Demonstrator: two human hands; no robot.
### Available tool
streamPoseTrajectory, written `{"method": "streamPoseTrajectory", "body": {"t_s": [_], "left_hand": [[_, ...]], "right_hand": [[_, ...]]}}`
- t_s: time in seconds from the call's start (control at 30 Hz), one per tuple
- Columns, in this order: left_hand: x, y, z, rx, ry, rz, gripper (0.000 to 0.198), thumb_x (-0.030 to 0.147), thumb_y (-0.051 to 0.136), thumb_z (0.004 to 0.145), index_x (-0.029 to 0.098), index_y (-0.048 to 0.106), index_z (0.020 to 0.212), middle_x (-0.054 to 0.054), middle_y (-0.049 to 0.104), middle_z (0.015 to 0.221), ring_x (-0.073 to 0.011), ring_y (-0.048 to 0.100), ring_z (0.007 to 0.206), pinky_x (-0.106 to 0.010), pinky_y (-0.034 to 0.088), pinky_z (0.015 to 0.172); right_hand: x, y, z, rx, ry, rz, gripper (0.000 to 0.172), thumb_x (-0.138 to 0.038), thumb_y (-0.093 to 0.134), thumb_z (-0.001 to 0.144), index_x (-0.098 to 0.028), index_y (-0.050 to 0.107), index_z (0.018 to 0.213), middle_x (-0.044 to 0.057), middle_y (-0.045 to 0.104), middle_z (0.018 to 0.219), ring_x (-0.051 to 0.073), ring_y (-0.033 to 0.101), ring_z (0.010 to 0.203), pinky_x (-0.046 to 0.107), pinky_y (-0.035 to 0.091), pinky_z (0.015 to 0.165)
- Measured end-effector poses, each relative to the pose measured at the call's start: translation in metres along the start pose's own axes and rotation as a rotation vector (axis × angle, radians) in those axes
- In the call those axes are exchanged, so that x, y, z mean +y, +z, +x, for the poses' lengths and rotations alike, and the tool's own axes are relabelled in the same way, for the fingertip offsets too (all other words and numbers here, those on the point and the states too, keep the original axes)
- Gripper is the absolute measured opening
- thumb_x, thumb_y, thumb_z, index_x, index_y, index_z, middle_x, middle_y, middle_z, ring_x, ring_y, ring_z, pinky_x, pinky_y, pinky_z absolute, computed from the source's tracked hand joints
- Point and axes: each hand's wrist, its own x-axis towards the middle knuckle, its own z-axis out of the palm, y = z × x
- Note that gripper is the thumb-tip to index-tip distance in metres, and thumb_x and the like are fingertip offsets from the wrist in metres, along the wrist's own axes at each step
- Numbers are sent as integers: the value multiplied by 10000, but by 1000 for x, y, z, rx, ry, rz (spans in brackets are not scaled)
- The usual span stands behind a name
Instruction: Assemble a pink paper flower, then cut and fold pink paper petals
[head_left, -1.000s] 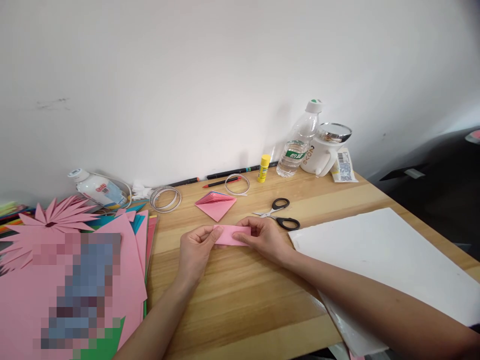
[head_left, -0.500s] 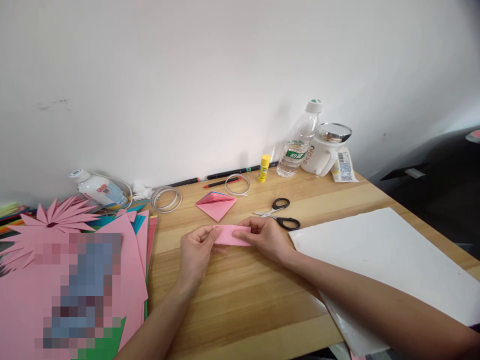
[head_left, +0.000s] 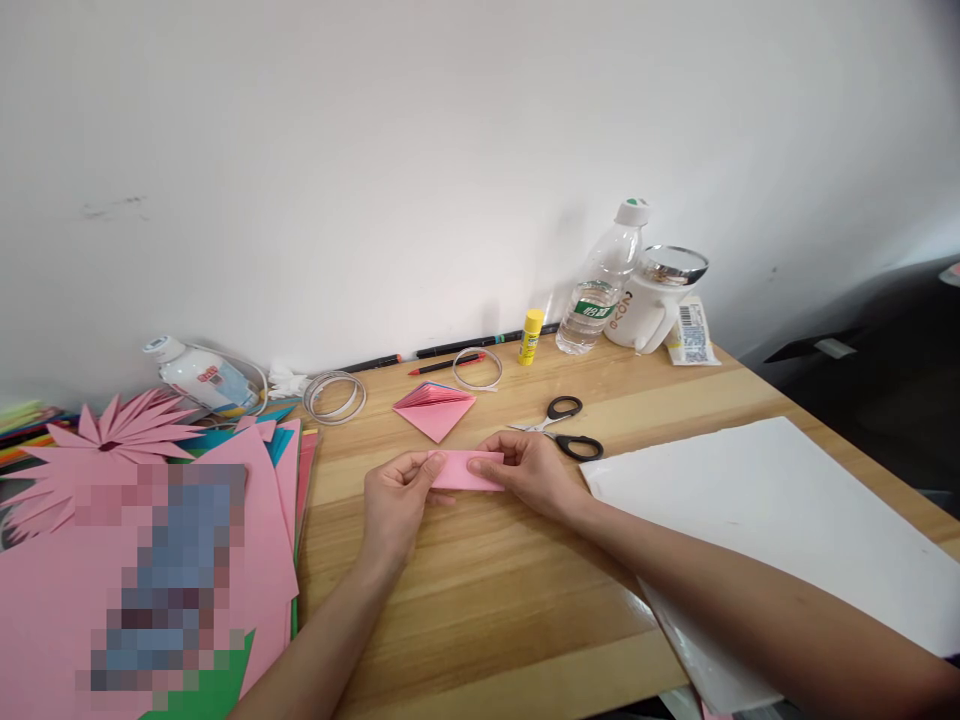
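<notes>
A narrow folded strip of pink paper is held level between my two hands, just above the wooden table. My left hand pinches its left end, thumb on top and fingers behind. My right hand grips the right end the same way, its thumb lying flat across the paper. Right beyond the strip lies a stack of folded pink paper in a diamond shape, with a bluish edge at its top. Scissors with black handles rest partly open beyond my right hand.
A glue stick, water bottle, white mug and tape rolls stand or lie along the wall. Coloured paper sheets and a pink paper flower cover the left. A white board lies at right.
The whole view has shifted very slightly. Both hands keep their hold on the pink paper, and nothing on the table has moved.
</notes>
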Motion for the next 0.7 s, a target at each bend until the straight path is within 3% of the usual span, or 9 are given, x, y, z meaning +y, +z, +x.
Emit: {"method": "streamPoseTrajectory", "body": {"t_s": [0.1, 0.33, 0.7], "left_hand": [[1, -2, 0, -53, -34, 20, 246, 308, 744, 585, 106, 693, 714, -36, 686, 654, -141, 595, 559, -236, 530, 451], [0, -6, 2, -302, -119, 10, 325, 280, 722, 631, 110, 672, 903, -82, 707, 845, -186, 653, 700, -292, 567, 590], [-2, -4, 1, -253, -153, -25, 300, 306, 731, 615, 93, 693, 823, -86, 713, 819, -192, 653, 710, -287, 554, 598]], "right_hand": [[0, -1, 0, 0, -11, -25, 172, -329, 654, 665, -165, 607, 679, -16, 550, 607, 94, 451, 517, 201, 329, 451], [2, -2, 0, -11, -23, 4, 206, -352, 671, 656, -159, 601, 676, -18, 552, 629, 93, 449, 535, 208, 334, 485], [9, -3, 2, -29, -37, 22, 215, -360, 674, 657, -162, 604, 704, -19, 552, 641, 92, 460, 537, 203, 344, 474]]}}
